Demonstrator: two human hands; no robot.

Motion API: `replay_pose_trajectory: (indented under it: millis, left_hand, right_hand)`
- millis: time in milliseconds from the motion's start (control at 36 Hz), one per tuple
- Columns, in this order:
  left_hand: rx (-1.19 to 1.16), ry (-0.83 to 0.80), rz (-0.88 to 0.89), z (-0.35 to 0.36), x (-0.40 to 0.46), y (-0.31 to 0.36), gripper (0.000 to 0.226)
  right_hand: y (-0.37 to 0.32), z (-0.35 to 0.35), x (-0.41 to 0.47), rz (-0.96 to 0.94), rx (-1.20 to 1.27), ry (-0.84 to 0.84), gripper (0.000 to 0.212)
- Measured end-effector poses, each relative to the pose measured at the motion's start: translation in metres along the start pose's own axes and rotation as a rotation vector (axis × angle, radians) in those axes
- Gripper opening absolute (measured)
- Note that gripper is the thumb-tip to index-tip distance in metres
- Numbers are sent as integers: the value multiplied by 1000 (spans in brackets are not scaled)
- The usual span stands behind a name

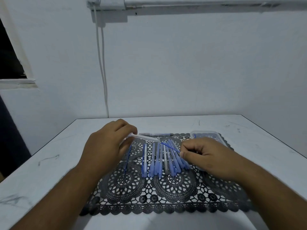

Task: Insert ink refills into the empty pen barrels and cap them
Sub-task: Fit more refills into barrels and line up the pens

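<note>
While one refill [170, 147] is only starting into an empty barrel [144, 137], most of the job looks undone: a row of pens [163, 161] lies on the black lace mat [166, 193], a loose refill [127, 161] to the left, one pen [156, 134] near the far mat edge, a plastic tub [207, 134] behind. The left hand [106, 146], knuckles up, has its grip clenched on the barrel, held above the desk [49, 171]. The right hand [206, 156] pinches the refill, aimed at the barrel's mouth.
</note>
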State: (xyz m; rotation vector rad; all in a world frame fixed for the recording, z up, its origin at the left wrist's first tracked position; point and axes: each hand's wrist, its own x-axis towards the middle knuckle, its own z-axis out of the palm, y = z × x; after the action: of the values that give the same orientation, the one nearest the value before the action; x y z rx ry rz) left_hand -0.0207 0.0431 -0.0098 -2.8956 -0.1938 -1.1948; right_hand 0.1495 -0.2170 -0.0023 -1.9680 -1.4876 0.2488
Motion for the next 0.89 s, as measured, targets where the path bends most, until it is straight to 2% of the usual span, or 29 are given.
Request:
replay_pose_trajectory:
  millis: [361,611,889]
  left_hand:
    - [22,-43,56,0,1,6,22]
    - [22,-25,23,1,0,4,20]
    - [-71,-48,67,6,1,11,17]
  right_hand:
    - [-1,0,-1,15,-44,-20,37]
    - [-1,-1,-2,9,-32,-31,37]
    - [-1,0,-1,3,-40,-18,37]
